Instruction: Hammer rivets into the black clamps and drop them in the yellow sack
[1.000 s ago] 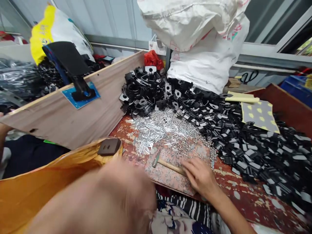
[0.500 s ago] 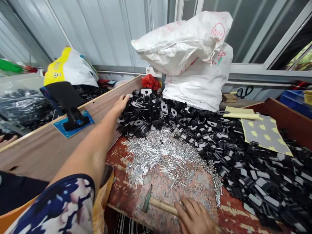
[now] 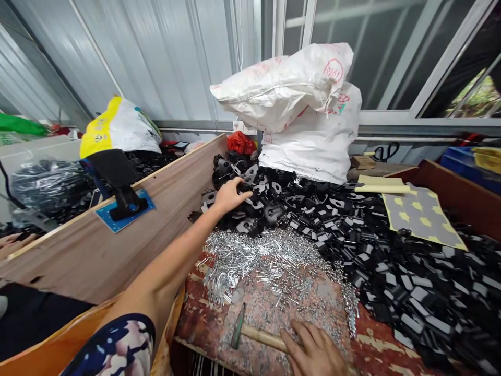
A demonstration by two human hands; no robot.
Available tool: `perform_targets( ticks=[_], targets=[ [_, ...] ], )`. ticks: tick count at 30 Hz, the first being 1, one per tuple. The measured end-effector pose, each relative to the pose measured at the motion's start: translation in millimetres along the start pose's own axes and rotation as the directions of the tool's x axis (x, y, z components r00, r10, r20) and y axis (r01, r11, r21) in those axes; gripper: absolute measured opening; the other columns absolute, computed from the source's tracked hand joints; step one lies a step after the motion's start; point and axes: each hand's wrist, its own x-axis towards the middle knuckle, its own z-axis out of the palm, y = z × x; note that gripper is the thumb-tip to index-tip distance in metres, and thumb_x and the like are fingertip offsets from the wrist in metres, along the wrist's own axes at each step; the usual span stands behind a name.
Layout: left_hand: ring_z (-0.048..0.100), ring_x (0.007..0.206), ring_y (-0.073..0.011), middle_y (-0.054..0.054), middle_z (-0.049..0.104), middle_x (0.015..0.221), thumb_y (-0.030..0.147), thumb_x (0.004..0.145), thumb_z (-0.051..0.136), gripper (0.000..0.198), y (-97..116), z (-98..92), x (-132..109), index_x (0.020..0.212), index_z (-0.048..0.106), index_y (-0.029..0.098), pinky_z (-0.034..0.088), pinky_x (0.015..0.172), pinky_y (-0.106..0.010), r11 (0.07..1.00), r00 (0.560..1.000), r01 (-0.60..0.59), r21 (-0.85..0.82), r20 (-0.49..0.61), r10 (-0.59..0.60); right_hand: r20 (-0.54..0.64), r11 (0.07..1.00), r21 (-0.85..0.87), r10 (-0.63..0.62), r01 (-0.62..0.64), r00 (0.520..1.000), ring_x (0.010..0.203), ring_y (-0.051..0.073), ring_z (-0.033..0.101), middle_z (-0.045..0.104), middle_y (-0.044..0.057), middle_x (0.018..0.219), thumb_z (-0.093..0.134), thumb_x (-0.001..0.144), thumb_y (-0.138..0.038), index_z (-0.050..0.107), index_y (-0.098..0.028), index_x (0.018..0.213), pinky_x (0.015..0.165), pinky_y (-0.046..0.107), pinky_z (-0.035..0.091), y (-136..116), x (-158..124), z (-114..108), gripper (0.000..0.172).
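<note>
My left hand (image 3: 230, 197) reaches over the back-left part of a heap of black plastic parts (image 3: 270, 211), some with grey faces. Its thumb and forefinger are spread apart, and nothing shows between them; the other fingers are partly hidden. Low in the view, my right hand (image 3: 313, 347) is wrapped round the wooden handle of a hammer (image 3: 264, 337). The hammer lies level, its greenish head pointing left, over a worn slab (image 3: 250, 292). In front of the black heap spreads a pile of thin silvery metal pins (image 3: 250, 253).
A wooden board (image 3: 168, 209) bearing a black bracket on a blue plate (image 3: 125, 209) walls off the left. White sacks (image 3: 305, 136) are stacked behind. At right lie smaller black pieces (image 3: 415, 282) and a yellow-grey sheet (image 3: 425, 214). Another person's hand (image 3: 15, 244) shows at the left edge.
My left hand has moved right and slightly nearer, from the wooden board to over the black heap. Some black parts there have shifted. My right hand stays on the hammer.
</note>
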Motion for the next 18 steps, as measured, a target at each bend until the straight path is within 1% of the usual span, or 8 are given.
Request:
perform_targets(
  ticks=[2, 4, 6, 8, 11, 14, 16, 18],
  targets=[
    [0.062, 0.112, -0.0315, -0.011, 0.067, 0.127, 0.044, 0.082, 0.074, 0.046, 26, 22.1, -22, 0.123, 0.064, 0.025, 0.045, 0.098, -0.040, 0.997, 0.997, -0.072, 0.010, 0.002, 0.072, 0.035, 1.000, 0.023, -0.011, 0.011, 0.999, 0.097, 0.021, 0.066, 0.076, 0.000, 0.110, 0.054, 0.095, -0.027, 0.072, -0.032, 0.115, 0.088, 0.035, 0.044, -2, 9, -15, 0.027],
    [0.061, 0.113, -0.0319, -0.011, 0.067, 0.123, 0.039, 0.083, 0.073, 0.036, 45, 41.0, -43, 0.116, 0.068, 0.025, 0.043, 0.099, -0.042, 0.991, 0.991, -0.135, 0.009, 0.016, 0.135, 0.093, 0.998, 0.056, 0.000, -0.005, 0.996, 0.099, 0.021, 0.064, 0.075, 0.000, 0.112, 0.055, 0.094, -0.025, 0.070, -0.031, 0.119, 0.088, 0.034, 0.044, -4, 15, -28, 0.030],
    [0.060, 0.112, -0.0316, -0.009, 0.070, 0.113, 0.036, 0.083, 0.074, 0.025, 56, 53.2, -56, 0.105, 0.071, 0.026, 0.041, 0.101, -0.044, 0.984, 0.983, -0.180, -0.005, 0.030, 0.180, 0.151, 0.994, 0.095, 0.038, -0.053, 0.988, 0.099, 0.022, 0.062, 0.073, 0.002, 0.115, 0.056, 0.094, -0.024, 0.068, -0.030, 0.122, 0.087, 0.034, 0.044, -6, 18, -35, 0.030],
    [0.061, 0.109, -0.0307, -0.008, 0.072, 0.104, 0.034, 0.081, 0.076, 0.017, 61, 57.5, -59, 0.096, 0.073, 0.026, 0.041, 0.101, -0.044, 0.982, 0.981, -0.189, -0.028, 0.028, 0.189, 0.212, 0.988, 0.119, 0.071, -0.097, 0.975, 0.101, 0.024, 0.059, 0.071, 0.003, 0.117, 0.058, 0.095, -0.024, 0.066, -0.029, 0.124, 0.087, 0.036, 0.044, -8, 19, -36, 0.030],
    [0.064, 0.101, -0.0273, -0.006, 0.073, 0.098, 0.030, 0.082, 0.074, 0.011, 59, 48.2, -47, 0.090, 0.072, 0.024, 0.045, 0.095, -0.039, 0.988, 0.991, -0.130, -0.083, -0.025, 0.129, 0.312, 0.978, 0.124, 0.124, -0.170, 0.942, 0.098, 0.024, 0.056, 0.069, 0.005, 0.115, 0.059, 0.097, -0.023, 0.063, -0.028, 0.126, 0.084, 0.037, 0.043, -10, 24, -31, 0.030],
    [0.065, 0.100, -0.0247, -0.008, 0.072, 0.101, 0.029, 0.086, 0.065, 0.012, 58, 23.0, -37, 0.091, 0.071, 0.019, 0.048, 0.093, -0.036, 0.986, 0.992, -0.048, -0.162, -0.119, 0.028, 0.385, 0.967, 0.096, 0.182, -0.235, 0.905, 0.094, 0.024, 0.053, 0.066, 0.005, 0.103, 0.057, 0.100, -0.025, 0.062, -0.027, 0.126, 0.078, 0.037, 0.040, -13, 32, -23, 0.026],
    [0.063, 0.107, -0.0261, -0.010, 0.071, 0.102, 0.030, 0.086, 0.063, 0.016, 63, 2.4, -45, 0.087, 0.070, 0.016, 0.047, 0.099, -0.038, 0.976, 0.985, -0.022, -0.216, -0.171, -0.015, 0.405, 0.967, 0.067, 0.201, -0.248, 0.892, 0.094, 0.024, 0.052, 0.064, 0.005, 0.099, 0.056, 0.101, -0.027, 0.062, -0.026, 0.123, 0.077, 0.037, 0.039, -17, 39, -20, 0.023],
    [0.061, 0.117, -0.0268, -0.009, 0.072, 0.105, 0.035, 0.086, 0.060, 0.022, 69, -16.5, -69, 0.078, 0.069, 0.017, 0.045, 0.105, -0.040, 0.958, 0.974, -0.016, -0.288, -0.222, -0.050, 0.414, 0.971, 0.040, 0.199, -0.236, 0.888, 0.093, 0.024, 0.051, 0.064, 0.006, 0.098, 0.055, 0.101, -0.026, 0.063, -0.024, 0.120, 0.077, 0.037, 0.038, -20, 43, -19, 0.021]
  ],
)
